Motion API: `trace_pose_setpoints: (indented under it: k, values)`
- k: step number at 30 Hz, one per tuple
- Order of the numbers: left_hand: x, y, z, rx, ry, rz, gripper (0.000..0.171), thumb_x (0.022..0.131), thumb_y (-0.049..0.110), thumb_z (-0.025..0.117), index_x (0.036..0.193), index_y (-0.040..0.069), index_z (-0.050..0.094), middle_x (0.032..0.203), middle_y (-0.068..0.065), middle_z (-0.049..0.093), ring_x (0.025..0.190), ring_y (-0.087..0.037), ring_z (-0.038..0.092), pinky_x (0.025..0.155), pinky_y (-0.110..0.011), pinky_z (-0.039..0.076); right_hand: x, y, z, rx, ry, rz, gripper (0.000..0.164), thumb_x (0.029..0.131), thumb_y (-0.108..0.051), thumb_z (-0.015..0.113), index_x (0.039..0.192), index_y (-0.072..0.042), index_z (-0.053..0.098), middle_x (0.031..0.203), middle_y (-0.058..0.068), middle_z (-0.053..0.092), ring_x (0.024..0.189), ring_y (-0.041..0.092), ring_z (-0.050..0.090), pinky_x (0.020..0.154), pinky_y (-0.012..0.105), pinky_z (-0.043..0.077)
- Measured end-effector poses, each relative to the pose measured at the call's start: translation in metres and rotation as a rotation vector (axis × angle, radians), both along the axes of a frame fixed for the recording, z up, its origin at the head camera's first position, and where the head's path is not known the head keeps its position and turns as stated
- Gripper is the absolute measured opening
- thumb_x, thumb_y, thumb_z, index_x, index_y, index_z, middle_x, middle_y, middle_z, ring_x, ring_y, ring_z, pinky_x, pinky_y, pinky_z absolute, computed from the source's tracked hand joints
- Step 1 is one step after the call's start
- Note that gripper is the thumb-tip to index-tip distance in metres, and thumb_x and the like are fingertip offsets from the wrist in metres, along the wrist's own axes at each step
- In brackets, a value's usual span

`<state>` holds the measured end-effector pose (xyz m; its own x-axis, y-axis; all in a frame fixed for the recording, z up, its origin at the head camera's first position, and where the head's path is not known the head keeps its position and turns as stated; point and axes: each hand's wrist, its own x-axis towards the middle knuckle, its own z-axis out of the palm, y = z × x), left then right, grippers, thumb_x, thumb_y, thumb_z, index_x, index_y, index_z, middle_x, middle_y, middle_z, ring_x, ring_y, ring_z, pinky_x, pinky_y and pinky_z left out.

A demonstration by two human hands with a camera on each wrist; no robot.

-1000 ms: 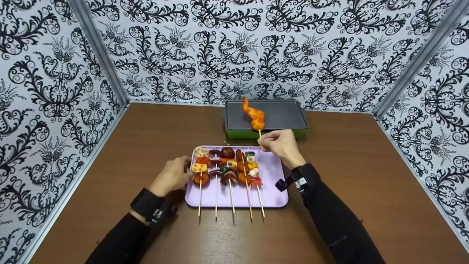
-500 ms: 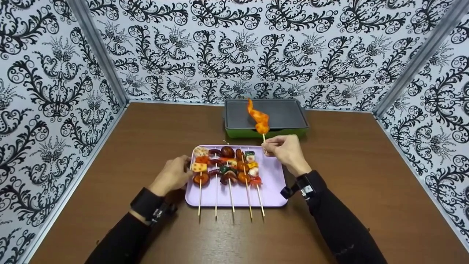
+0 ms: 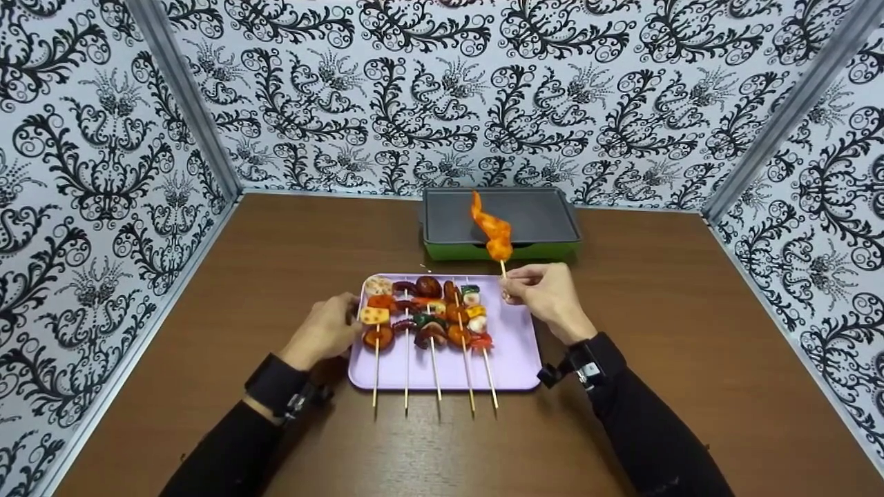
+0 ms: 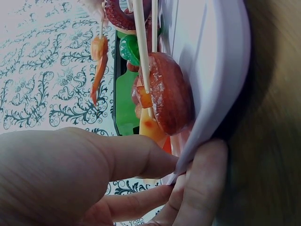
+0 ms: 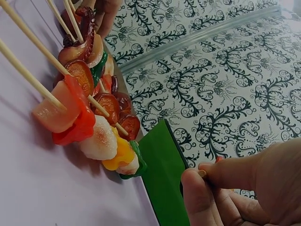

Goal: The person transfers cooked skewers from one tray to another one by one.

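My left hand grips the left rim of a lilac tray; in the left wrist view the thumb lies over the rim and the fingers under it. Side by side on the tray lie several loaded skewers, their bare stick ends jutting past the near edge. Above the tray's far right corner, my right hand pinches the stick of another skewer between thumb and fingers. It points up and carries an orange piece shaped like a chicken wing. Most of that skewer is hidden by the fingers in the right wrist view.
Behind the tray stands a tabletop grill with a flat grey plate and a green base. Both rest on a brown wooden table. Patterned wall panels enclose the back and sides.
My right hand has moved rightward and nearer to me, from beside the grill's front to over the tray's far right corner, bringing the skewer along. My left hand stays on the rim.
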<state>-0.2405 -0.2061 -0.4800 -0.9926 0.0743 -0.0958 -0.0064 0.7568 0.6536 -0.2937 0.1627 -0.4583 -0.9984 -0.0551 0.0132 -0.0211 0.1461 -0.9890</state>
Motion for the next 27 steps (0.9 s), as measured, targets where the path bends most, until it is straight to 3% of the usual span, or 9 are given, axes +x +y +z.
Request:
trace_pose_setpoints:
  k: [9,17,27]
  values:
    - [0.001,0.001,0.000,0.013,-0.020,0.011,0.048,0.094,0.012,0.067,0.139,0.000,0.055,0.090,-0.012,0.064,0.061,-0.020,0.064,0.049,-0.032,0.057,0.011,0.006,-0.003,0.021,0.019,0.007,0.027,0.084,0.001,0.080,0.108,0.010,0.072,0.095,0.023,0.073,0.075,0.029,0.073,0.071,0.041,0.063]
    - [0.001,-0.001,0.001,-0.017,0.007,-0.001,0.046,0.093,0.013,0.068,0.136,-0.001,0.057,0.087,-0.009,0.063,0.067,-0.020,0.064,0.052,-0.031,0.056,0.020,0.013,-0.008,0.038,0.030,0.024,0.026,0.084,-0.001,0.081,0.107,0.008,0.073,0.092,0.021,0.074,0.073,0.029,0.073,0.070,0.043,0.063]
    - [-0.001,0.000,0.001,-0.012,-0.016,0.005,0.048,0.092,0.012,0.067,0.138,0.000,0.055,0.087,-0.009,0.063,0.069,-0.021,0.064,0.053,-0.031,0.056,0.028,0.017,-0.008,0.054,0.012,0.037,0.022,0.084,-0.001,0.081,0.103,0.007,0.074,0.092,0.024,0.073,0.072,0.028,0.073,0.068,0.037,0.063]
